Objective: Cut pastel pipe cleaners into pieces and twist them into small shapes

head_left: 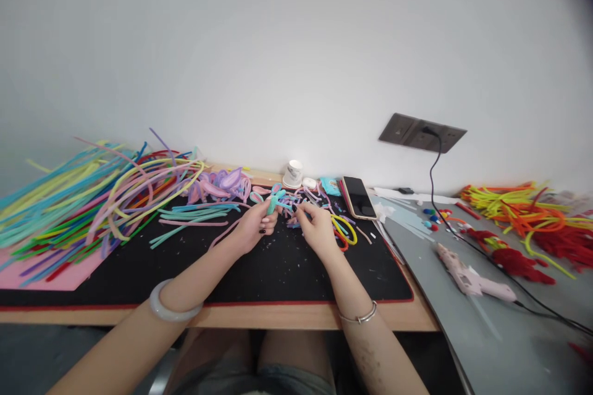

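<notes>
My left hand [257, 226] is closed around a teal pipe cleaner shape [274, 201] with bent loops, held above the black mat. Thumb and fingers pinched, my right hand [317, 226] is just to its right. A light blue strand runs from the shape toward my right fingertips, which appear to grip its end; the exact contact is small. Behind both hands lie pink and purple pipe cleaner pieces [319, 196]. Beside my right hand is a yellow pipe cleaner loop [353, 231]. Cut teal pipe cleaners [194, 215] lie left of my left hand.
A big pile of coloured pipe cleaners [106, 191] covers the left side. At the back stand a paper cup [293, 171] and a phone [359, 197]. On the grey surface at right lie a glue gun [472, 274], its cord, and orange and yellow pipe cleaners [523, 203].
</notes>
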`<state>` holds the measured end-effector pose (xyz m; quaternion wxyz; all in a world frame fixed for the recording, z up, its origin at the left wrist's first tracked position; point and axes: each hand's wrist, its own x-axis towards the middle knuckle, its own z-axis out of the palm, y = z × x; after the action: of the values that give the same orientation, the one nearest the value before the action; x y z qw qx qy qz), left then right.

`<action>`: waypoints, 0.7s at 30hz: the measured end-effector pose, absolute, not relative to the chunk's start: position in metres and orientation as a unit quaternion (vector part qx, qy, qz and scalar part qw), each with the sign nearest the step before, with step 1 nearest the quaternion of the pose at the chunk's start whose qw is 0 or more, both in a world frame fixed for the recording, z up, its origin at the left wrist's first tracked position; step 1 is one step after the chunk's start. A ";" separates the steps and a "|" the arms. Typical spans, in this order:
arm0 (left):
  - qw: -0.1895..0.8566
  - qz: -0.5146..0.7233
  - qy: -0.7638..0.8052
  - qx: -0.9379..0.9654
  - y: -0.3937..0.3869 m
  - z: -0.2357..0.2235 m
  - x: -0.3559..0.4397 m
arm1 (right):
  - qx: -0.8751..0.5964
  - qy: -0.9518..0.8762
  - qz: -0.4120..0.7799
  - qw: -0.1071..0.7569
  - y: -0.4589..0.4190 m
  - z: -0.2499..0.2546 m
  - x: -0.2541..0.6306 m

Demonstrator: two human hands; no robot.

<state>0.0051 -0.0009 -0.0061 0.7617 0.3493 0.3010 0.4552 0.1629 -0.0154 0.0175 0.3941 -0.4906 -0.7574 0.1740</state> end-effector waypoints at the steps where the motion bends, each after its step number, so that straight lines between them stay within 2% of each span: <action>1: 0.753 0.458 0.302 0.364 -0.002 -0.007 0.006 | -0.492 -0.757 0.177 0.392 -0.016 0.017 0.162; 8: 0.682 0.463 0.330 0.460 -0.003 -0.009 0.010 | -0.485 -0.755 0.173 0.407 -0.014 0.010 0.161; 14: 0.641 0.397 0.368 0.544 -0.003 -0.016 0.014 | -0.446 -0.786 0.182 0.388 -0.016 0.013 0.157; 21: 0.561 0.442 0.403 0.573 -0.005 -0.012 0.012 | -0.417 -0.797 0.245 0.360 -0.012 0.017 0.170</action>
<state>0.0122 -0.0052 -0.0123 0.5609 0.5725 0.4025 0.4423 0.1700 -0.0121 0.0169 0.3605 -0.4172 -0.7974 0.2452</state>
